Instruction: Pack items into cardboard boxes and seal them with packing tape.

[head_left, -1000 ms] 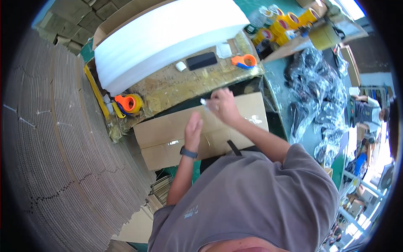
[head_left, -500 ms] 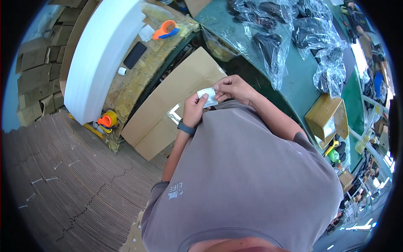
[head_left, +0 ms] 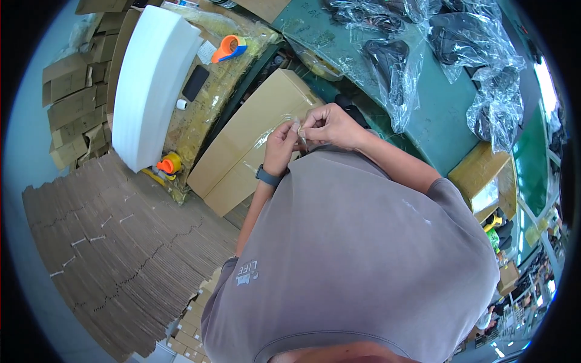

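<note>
My left hand [head_left: 280, 149], with a dark watch at its wrist, is closed with thumb and fingertips pinched together. Against it, my right hand [head_left: 333, 127] pinches too, thumb meeting forefinger. Between their fingertips is a small paper label [head_left: 301, 132], turned nearly edge-on, so its printed face is hidden. Both hands are raised in front of my shirt. Beyond them lies a closed cardboard box [head_left: 257, 142] with shiny clear tape along its top.
A worn bench at left carries white foam sheets [head_left: 151, 78], a phone [head_left: 195, 83], an orange-and-blue tape dispenser [head_left: 230, 48] and a yellow one [head_left: 169, 163]. Flattened cardboard [head_left: 115, 242] is stacked lower left. Plastic-bagged dark items [head_left: 387, 66] and a wooden bin [head_left: 481, 175] occupy the green table.
The label has turned from face-up to nearly edge-on, and my fingertips have drawn closer together around it. The whole view has shifted slightly.
</note>
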